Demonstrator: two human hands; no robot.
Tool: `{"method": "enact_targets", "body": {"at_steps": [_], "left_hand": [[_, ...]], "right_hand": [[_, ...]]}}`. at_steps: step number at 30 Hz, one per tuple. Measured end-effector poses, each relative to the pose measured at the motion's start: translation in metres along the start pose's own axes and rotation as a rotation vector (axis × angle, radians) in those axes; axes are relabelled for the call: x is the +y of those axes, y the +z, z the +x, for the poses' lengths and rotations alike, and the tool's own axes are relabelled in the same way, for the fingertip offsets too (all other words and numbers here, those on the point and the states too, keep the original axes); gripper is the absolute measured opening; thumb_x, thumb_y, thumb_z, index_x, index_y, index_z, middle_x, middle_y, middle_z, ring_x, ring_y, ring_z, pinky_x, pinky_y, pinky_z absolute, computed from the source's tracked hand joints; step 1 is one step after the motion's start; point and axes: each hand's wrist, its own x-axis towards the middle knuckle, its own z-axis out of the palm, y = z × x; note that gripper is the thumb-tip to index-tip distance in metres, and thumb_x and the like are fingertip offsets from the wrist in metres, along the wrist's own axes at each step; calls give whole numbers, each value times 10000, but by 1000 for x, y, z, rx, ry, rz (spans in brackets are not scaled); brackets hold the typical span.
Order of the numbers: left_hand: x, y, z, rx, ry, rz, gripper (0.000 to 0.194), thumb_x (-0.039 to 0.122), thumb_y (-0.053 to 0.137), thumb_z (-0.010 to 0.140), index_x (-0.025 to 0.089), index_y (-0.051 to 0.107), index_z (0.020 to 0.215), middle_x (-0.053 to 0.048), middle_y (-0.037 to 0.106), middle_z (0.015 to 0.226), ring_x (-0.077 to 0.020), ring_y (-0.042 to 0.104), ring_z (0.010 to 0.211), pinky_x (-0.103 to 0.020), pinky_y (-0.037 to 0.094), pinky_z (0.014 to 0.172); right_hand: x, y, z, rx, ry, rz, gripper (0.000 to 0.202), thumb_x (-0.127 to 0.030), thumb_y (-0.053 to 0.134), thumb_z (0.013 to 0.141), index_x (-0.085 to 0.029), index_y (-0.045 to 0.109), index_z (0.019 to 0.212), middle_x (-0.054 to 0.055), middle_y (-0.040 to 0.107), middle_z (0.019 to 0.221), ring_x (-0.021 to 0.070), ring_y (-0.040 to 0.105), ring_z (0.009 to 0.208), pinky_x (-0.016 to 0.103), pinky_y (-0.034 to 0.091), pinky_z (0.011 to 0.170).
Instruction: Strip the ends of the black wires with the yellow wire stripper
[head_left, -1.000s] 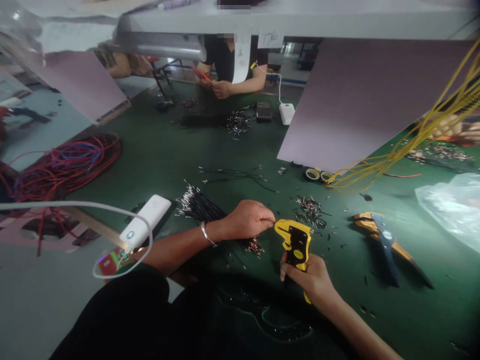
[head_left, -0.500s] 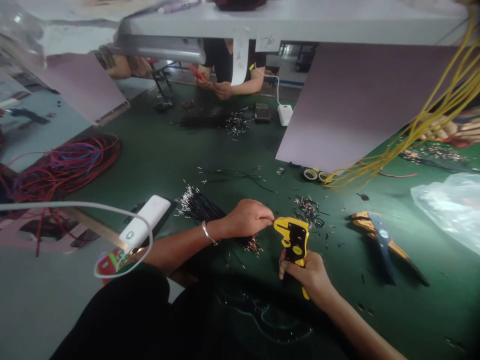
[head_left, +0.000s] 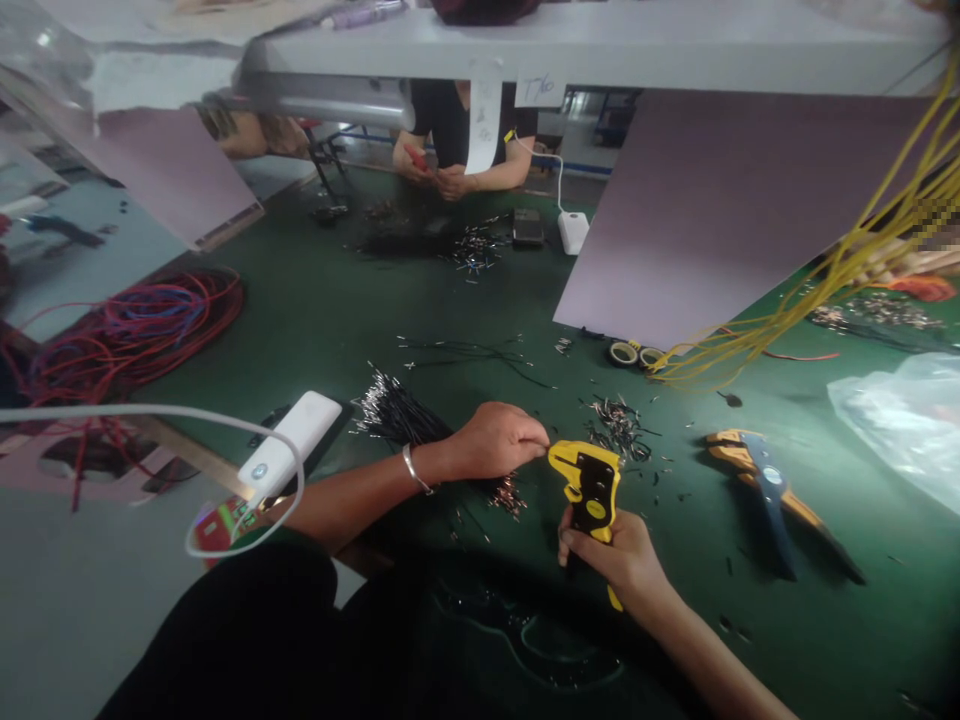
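Note:
My right hand (head_left: 626, 560) is wrapped round the handles of a yellow and black wire stripper (head_left: 595, 485), whose jaws point up and to the left. At those jaws, my left hand (head_left: 499, 440) is closed in a pinch, apparently on the end of a thin wire mostly hidden by the fingers. Under the left hand and forearm lies a bundle of black wires (head_left: 401, 408), with silvery ends at the upper left. Coppery ends (head_left: 510, 495) stick out below the hand. Just beyond the stripper is a heap of short black offcuts (head_left: 621, 425).
A second wire stripper (head_left: 765, 480), blue and orange, lies at right. Yellow wires (head_left: 825, 285) hang beside a pale panel (head_left: 690, 200). At left are red and blue wire coils (head_left: 157, 310) and a white power bank (head_left: 292, 445). Across the table, a person's hands (head_left: 450, 180) hold a red tool.
The view has shifted very slightly. My hands and the wire stripper keep nearly the same position, with the left fingers still at its jaws. The person opposite has lowered the red tool a little.

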Motion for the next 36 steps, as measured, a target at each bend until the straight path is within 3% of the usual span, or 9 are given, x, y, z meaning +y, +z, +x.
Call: {"method": "enact_targets", "body": {"at_steps": [8, 30, 36], "left_hand": [[2, -1, -1, 0, 13, -1, 137, 177, 581, 831, 168, 713, 799, -9, 693, 694, -109, 593, 658, -216, 414, 644], [1, -1, -1, -1, 6, 14, 156, 167, 561, 827, 180, 709, 779, -1, 691, 686, -109, 600, 661, -217, 415, 644], [2, -2, -1, 5, 12, 9, 142, 157, 575, 817, 164, 708, 768, -6, 681, 667, -109, 587, 643, -219, 406, 629]], "right_hand": [[5, -2, -2, -21, -34, -19, 182, -345, 642, 686, -169, 592, 687, 31, 634, 541, 174, 558, 522, 299, 447, 565], [-5, 2, -2, 5, -9, -46, 200, -368, 649, 633, -186, 572, 657, 18, 613, 499, 180, 560, 495, 301, 457, 540], [1, -1, -2, -13, -24, -51, 177, -346, 638, 662, -179, 584, 678, 15, 623, 520, 176, 564, 508, 295, 457, 558]]}}
